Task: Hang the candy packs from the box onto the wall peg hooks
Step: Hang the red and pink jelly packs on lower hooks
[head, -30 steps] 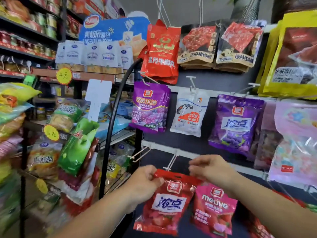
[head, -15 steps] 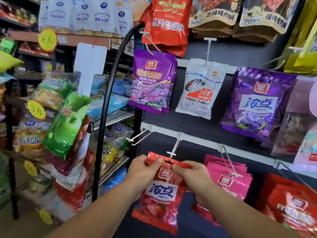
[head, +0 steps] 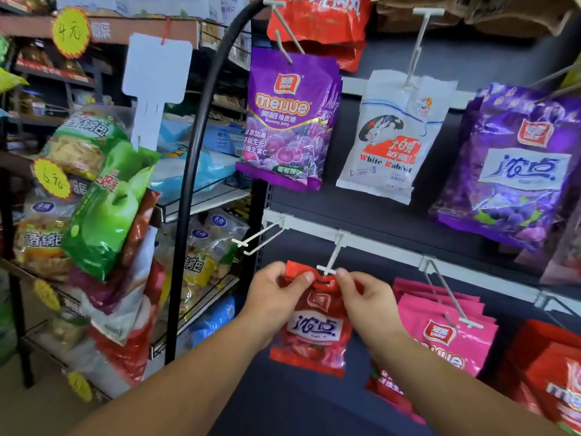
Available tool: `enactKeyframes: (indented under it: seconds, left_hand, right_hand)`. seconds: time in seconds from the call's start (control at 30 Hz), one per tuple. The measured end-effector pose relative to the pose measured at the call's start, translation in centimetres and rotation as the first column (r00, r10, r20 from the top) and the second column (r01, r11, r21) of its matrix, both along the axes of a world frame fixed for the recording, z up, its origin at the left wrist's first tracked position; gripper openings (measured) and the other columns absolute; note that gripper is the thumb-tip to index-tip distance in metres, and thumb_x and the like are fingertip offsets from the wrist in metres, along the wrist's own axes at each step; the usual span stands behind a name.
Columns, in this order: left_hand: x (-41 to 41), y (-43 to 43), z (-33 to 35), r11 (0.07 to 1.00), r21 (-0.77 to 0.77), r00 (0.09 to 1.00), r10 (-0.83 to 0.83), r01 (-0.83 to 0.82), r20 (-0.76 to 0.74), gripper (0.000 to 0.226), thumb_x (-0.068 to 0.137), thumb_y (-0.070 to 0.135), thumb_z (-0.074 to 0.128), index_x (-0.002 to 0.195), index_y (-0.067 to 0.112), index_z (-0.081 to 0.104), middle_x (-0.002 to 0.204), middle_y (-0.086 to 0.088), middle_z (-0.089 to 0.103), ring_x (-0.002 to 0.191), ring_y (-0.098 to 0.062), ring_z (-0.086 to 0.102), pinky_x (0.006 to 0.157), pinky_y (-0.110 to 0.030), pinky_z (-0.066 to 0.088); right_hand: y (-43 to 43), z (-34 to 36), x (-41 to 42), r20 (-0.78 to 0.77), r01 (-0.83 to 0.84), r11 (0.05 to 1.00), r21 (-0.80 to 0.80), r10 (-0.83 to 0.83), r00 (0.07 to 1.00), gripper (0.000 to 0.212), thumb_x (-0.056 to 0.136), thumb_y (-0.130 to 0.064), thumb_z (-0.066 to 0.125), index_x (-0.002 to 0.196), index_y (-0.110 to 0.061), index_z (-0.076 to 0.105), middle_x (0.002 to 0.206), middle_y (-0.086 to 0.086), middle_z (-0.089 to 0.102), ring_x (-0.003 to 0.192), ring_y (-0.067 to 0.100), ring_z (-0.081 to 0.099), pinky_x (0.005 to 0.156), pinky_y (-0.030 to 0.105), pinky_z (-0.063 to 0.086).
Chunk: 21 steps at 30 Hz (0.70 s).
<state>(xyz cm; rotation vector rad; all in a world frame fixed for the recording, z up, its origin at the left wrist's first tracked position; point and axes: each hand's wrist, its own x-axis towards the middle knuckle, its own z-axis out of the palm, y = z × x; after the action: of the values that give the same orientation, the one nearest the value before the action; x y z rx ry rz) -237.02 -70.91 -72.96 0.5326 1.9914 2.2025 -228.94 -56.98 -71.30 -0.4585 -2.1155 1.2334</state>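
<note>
Head view of a shop wall panel with peg hooks. Both hands hold one red candy pack (head: 312, 322) by its top edge: the left hand (head: 276, 297) pinches the upper left corner, the right hand (head: 361, 297) the upper right, fingers (head: 306, 277) clenched on the film. The pack's hang slot sits just below the white tip of the peg hook (head: 330, 262) on the lower rail (head: 386, 250) — touching or nearly so; whether the tip has entered the slot cannot be told.

Progress, as judged: this pack is at the threading step, not yet hung. The neighbouring hook (head: 261, 237) at the rail's left end is bare and may still need stock. To the right, pink packs (head: 446, 325) already hang, and the upper rail carries purple gummy packs (head: 289, 121), a white pack (head: 393, 136) and a second kind of purple packs (head: 518, 165).

Hidden or unclear — the box named in the task is out of view, so the number of packs left is unknown. The red packs (head: 547, 372) at lower right are cut off by the frame edge.
</note>
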Motion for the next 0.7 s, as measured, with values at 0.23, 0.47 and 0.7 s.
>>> enactKeyframes:
  seconds: [0.23, 0.47, 0.7]
  left_hand:
    - [-1.3, 0.4, -0.2, 0.992, -0.116, 0.995, 0.044, -0.054, -0.084, 0.014, 0.084, 0.025, 0.081, 0.083, 0.013, 0.074, 0.079, -0.004, 0.079, 0.074, -0.021, 0.077, 0.072, -0.038, 0.065]
    - [-2.6, 1.3, -0.9, 0.941, -0.317, 0.987, 0.07, -0.114, -0.145, 0.023, 0.083, 0.032, 0.079, 0.1, 0.018, 0.071, 0.092, 0.003, 0.075, 0.087, -0.016, 0.073, 0.086, -0.042, 0.061]
    - [2.0, -1.9, -3.5, 0.95, -0.297, 0.994, -0.107, 0.102, -0.002, 0.018, 0.093, 0.011, 0.07, 0.108, 0.018, 0.064, 0.098, 0.004, 0.07, 0.08, 0.001, 0.063, 0.065, -0.003, 0.048]
  right_hand:
    - [0.9, -1.5, -0.8, 0.0, 0.042, 0.999, -0.025, -0.042, 0.999, 0.037, 0.104, -0.034, 0.059, 0.073, -0.017, 0.072, 0.058, -0.009, 0.071, 0.053, -0.004, 0.063, 0.05, 0.012, 0.046]
    - [3.6, -1.8, -3.2, 0.131, 0.144, 0.989, -0.021, -0.14, 0.981, 0.048, 0.101, -0.049, 0.058, 0.076, -0.011, 0.073, 0.068, 0.007, 0.075, 0.067, 0.026, 0.07, 0.069, 0.038, 0.058]
    - [2.6, -0.5, -2.3, 0.1, 0.197, 0.975, 0.102, -0.207, 0.973, 0.042, 0.1, -0.036, 0.065, 0.131, -0.009, 0.067, 0.131, 0.011, 0.07, 0.127, 0.03, 0.063, 0.106, 0.036, 0.046]
